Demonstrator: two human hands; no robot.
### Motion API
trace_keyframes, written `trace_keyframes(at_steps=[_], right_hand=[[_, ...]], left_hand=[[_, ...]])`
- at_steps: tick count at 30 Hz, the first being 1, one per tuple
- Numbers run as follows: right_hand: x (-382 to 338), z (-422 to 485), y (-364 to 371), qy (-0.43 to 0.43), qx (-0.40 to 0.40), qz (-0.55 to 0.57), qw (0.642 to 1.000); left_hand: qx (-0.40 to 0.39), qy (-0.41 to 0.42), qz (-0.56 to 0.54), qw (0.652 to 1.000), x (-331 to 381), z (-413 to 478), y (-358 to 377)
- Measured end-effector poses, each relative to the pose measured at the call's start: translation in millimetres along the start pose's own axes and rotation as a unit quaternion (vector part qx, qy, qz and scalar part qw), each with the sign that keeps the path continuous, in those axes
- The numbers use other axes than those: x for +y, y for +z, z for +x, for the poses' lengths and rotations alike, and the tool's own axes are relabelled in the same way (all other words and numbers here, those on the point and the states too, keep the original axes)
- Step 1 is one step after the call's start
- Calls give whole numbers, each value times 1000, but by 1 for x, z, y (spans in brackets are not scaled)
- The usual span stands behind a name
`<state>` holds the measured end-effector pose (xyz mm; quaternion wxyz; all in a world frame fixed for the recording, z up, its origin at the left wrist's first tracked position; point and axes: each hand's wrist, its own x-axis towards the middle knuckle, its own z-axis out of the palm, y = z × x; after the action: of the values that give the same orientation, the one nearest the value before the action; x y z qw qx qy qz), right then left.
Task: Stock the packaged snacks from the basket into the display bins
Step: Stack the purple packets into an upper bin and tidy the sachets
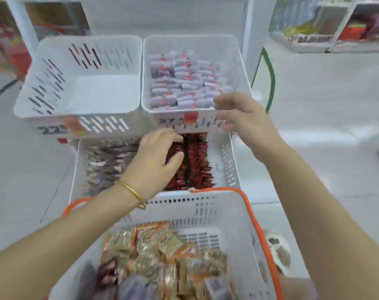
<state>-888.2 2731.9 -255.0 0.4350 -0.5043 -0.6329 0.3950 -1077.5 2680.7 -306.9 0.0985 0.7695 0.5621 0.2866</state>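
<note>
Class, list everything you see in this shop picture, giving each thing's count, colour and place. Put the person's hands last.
empty bin: one, white, upper left
upper right bin: one, white, beside the empty bin
lilac packets: many, lilac-white with red marks, filling the upper right bin
lower bin: one, white, beneath the upper bins
red packets: many, red, in rows in the lower bin's right part
silver-brown packets: many, lower bin's left part
basket: one, white with orange rim, nearest the camera
mixed snacks: many, gold, orange, brown, in the basket
bracelet: one, gold, left wrist
left hand: curled around red packets
right hand: fingers relaxed, at the upper right bin's front rim
</note>
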Motion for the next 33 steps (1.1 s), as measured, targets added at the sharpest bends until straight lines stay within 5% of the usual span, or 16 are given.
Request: trace_keyframes(at_steps=[4,7,11,20,28,33], right_hand=[[71,-113,31,114,-87,-8,990],[132,-173,42,182,-182,-154,954],[185,-198,58,232,-294,-328,867],[250,-219,105,276,-325,-428,797],[202,-178,77,247,-301,-364,846],[140,-170,61,270,-321,-63,906]], left_hand=[[-170,-71,15,983,-6,-112,25],[-245,-94,20,965,-7,-160,39],[-280,-119,43,952,-5,-180,54],[-314,-128,27,940,-6,-185,74],[-332,-136,-8,934,-6,-176,84],[-347,-201,-121,908,0,-172,89]])
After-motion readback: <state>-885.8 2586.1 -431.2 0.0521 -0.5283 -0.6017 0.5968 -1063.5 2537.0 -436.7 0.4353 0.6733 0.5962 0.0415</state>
